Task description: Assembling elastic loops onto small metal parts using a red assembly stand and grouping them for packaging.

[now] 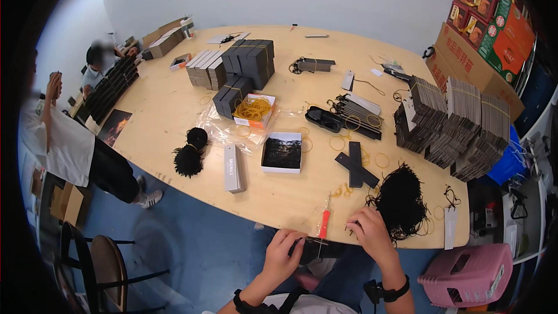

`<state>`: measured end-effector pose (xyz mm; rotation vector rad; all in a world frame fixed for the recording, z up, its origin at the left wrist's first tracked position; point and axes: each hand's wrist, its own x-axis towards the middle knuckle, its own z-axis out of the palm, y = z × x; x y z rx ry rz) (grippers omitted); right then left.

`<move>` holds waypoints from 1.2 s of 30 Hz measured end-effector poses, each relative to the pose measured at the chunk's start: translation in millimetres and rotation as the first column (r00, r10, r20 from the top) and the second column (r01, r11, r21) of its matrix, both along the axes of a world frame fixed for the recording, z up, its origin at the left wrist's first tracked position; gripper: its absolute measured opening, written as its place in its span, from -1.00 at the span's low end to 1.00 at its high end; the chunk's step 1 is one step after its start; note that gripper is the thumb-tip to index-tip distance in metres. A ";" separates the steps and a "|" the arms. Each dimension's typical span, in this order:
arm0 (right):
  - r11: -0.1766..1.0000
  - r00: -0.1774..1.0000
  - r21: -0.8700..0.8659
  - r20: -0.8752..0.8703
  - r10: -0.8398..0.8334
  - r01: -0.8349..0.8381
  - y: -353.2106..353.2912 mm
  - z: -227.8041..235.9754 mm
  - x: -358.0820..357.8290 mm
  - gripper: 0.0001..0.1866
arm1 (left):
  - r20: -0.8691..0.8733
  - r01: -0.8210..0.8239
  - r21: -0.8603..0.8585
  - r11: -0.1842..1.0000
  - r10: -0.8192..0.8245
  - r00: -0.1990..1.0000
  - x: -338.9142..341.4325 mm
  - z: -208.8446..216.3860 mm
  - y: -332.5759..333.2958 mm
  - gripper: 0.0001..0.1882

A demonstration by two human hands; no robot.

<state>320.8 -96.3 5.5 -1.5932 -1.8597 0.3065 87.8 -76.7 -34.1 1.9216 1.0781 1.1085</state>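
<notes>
My left hand (283,254) is closed at the table's near edge, fingertips pinching a dark flat piece (297,245) that looks like a tag; the fingers partly cover it. To its right, my right hand (370,231) has its fingertips pressed together on what seems a short end of black cord. Between my hands, a pointed tool with an orange-red handle (324,224) lies over the table edge. A large heap of black cords (401,200) sits right beside my right hand. Ahead, two dark tags (356,166) lie crossed. A pale tag with black cord (450,228) rests at the right edge.
Yellow rubber bands (254,108) fill a small box, with others scattered around. Bundled tags (462,122) stack high at right; dark boxes (249,61) stand farther back. An open box (282,152) and a cord bundle (190,152) lie left. Two people are at left; a pink crate (465,276) stands lower right.
</notes>
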 end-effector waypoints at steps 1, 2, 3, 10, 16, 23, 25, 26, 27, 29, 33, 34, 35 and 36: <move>1.000 0.999 -0.012 -0.027 -0.025 0.025 1.2 3.4 -1.2 -0.91 | -0.029 -0.022 0.020 1.000 0.023 0.999 0.7 0.8 3.1 -0.82; 1.000 1.000 0.001 -0.022 -0.015 0.015 2.2 8.5 -2.5 -0.91 | -0.052 -0.045 0.026 0.999 0.046 0.998 2.0 2.3 6.0 -0.83; 0.995 0.997 0.087 -0.059 -0.046 0.051 4.3 15.4 -3.1 -0.91 | -0.058 -0.045 0.042 0.998 0.048 0.997 4.2 4.0 9.7 -0.83; 0.793 0.876 0.562 -0.476 0.080 0.233 -10.1 94.2 -0.4 -0.86 | -0.179 0.015 0.047 0.999 -0.007 0.984 29.0 24.2 34.1 -0.82; 0.641 0.776 0.714 -0.563 0.284 0.283 -50.8 105.2 22.9 -0.79 | -0.277 -0.030 0.132 0.991 0.066 0.959 30.0 26.8 73.2 -0.78; 0.912 0.572 0.109 -0.806 -0.152 0.396 -76.8 27.5 30.4 -0.95 | -0.300 -0.158 0.325 0.933 0.260 0.918 19.8 20.3 172.8 -0.72; 0.954 0.597 0.055 -0.790 -0.138 0.294 -77.4 11.5 24.6 -0.96 | -0.355 -0.124 0.140 0.982 0.166 0.920 25.5 19.8 192.1 -0.73; 0.980 0.636 0.025 -0.764 -0.109 0.198 -81.4 8.3 23.5 -0.96 | -0.467 -0.141 -0.005 0.990 0.122 0.876 29.8 20.0 200.0 -0.71; 0.983 0.631 0.011 -0.768 -0.109 0.183 -79.6 3.3 20.6 -0.96 | -0.613 -0.075 0.134 0.988 0.142 0.778 30.7 19.3 203.4 -0.66; 0.986 0.629 -0.021 -0.768 -0.123 0.166 -79.6 -2.3 17.1 -0.97 | -0.629 -0.084 0.124 0.989 0.144 0.764 35.4 17.6 206.3 -0.68; 0.992 0.634 -0.008 -0.768 -0.088 0.128 -78.0 -9.6 12.5 -0.96 | -0.494 -0.104 0.082 0.991 0.131 0.860 35.7 16.4 205.5 -0.85; 0.994 0.638 -0.021 -0.765 -0.087 0.112 -77.3 -10.9 11.4 -0.96 | -0.507 -0.105 0.093 0.990 0.138 0.851 33.8 17.0 206.0 -0.85; 0.995 0.642 -0.036 -0.761 -0.091 0.098 -77.3 -11.7 10.2 -0.96 | -0.483 -0.119 0.127 0.985 0.166 0.860 32.6 16.8 205.5 -0.85; 0.995 0.639 -0.035 -0.764 -0.086 0.093 -76.7 -12.4 8.5 -0.96 | -0.446 -0.137 0.169 0.976 0.200 0.873 31.2 17.0 206.1 -0.85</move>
